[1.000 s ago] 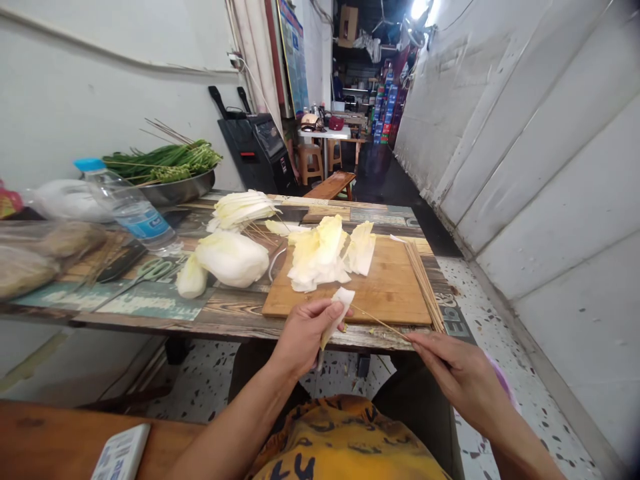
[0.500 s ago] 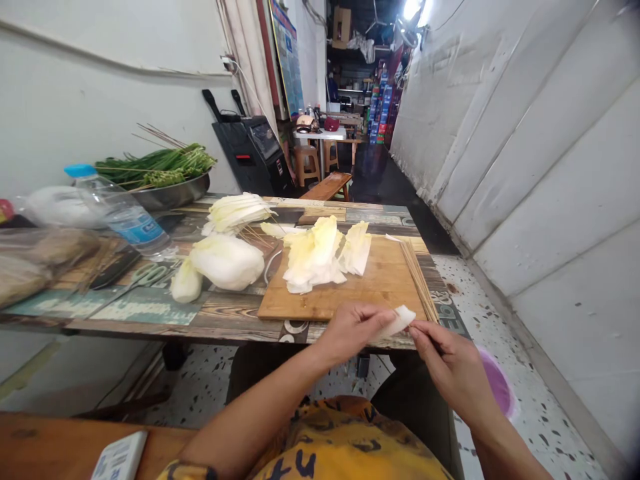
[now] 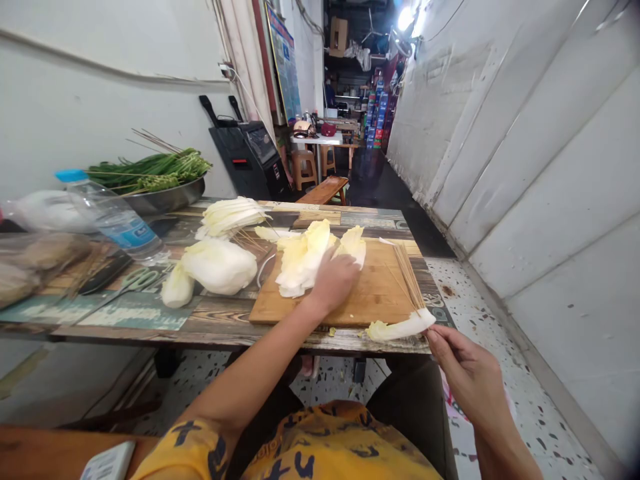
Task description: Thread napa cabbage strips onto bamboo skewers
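Observation:
My left hand (image 3: 334, 280) reaches forward onto the wooden cutting board (image 3: 373, 293) and rests on the pile of cut cabbage leaves (image 3: 300, 257); its fingers curl over a leaf. My right hand (image 3: 463, 370) is at the table's near right corner, pinching the end of a thin bamboo skewer. A folded cabbage piece (image 3: 400, 327) is threaded on that skewer and lies along the board's front edge. A bundle of bare skewers (image 3: 406, 273) lies on the right side of the board.
A cabbage head (image 3: 217, 265), a smaller piece (image 3: 175, 288), skewered leaves (image 3: 231, 213), scissors (image 3: 131, 283), a water bottle (image 3: 117, 220) and a metal bowl of greens (image 3: 157, 180) fill the table's left. A wall runs along the right; a bench and stools stand beyond.
My left hand let go of the folded cabbage piece and moved forward to the leaf pile. The piece now sits on the skewer in my right hand, which dropped slightly.

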Demonstrator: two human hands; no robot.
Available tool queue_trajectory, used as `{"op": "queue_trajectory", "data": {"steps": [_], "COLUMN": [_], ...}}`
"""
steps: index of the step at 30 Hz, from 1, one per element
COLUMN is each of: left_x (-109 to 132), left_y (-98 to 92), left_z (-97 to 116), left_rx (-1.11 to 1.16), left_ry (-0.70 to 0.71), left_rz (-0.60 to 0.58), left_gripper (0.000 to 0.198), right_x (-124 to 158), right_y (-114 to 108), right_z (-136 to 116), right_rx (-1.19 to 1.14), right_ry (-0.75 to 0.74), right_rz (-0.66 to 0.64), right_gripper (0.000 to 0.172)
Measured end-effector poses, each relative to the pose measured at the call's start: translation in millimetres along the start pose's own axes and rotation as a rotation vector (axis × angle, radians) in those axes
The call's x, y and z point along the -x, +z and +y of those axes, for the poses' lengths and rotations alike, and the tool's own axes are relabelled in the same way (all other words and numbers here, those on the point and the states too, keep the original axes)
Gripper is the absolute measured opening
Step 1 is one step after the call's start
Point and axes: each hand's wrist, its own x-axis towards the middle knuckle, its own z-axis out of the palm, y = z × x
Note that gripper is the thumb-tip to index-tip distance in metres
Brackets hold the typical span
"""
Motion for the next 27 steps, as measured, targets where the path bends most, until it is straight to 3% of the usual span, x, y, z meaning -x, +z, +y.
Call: {"op": "queue_trajectory", "data": {"steps": [5, 7, 11, 14, 19, 24, 27], "left_x": [3, 12, 42, 61, 71, 74, 78], "left_y": [-35.9, -58.7, -98.0, -107.0, -90.6, -74.4, -64.4], "left_z": [5, 9, 15, 15, 20, 27, 27], "left_rx": [0.518, 0.731, 0.835, 0.922, 1.418, 1.697, 1.826], "left_ry": [-0.213, -0.260, -0.313, -0.391, -0.655, -0.891, -1.055], "left_rz": [0.528, 0.598, 0.476, 0.375, 0.243, 0.183, 0.149], "left_gripper": [0.025, 0.025, 0.023, 0.024, 0.036, 0.042, 0.028], "right_x": [2, 3, 8, 10, 7, 4, 2], "right_y": [-2, -4, -8, -8, 1, 6, 9], "right_z": [-1, -3, -9, -16, -27, -31, -32], "right_rx": [0.007, 0.000, -0.005, -0.027, -0.026, 0.002, 0.005], "right_ry": [-0.020, -0.051, -0.116, -0.139, -0.179, -0.178, -0.197], "right_rz": [0.035, 0.052, 0.062, 0.032, -0.107, -0.254, -0.302], "right_gripper": [0.026, 0.024, 0.017, 0.016, 0.018, 0.021, 0.023]}}
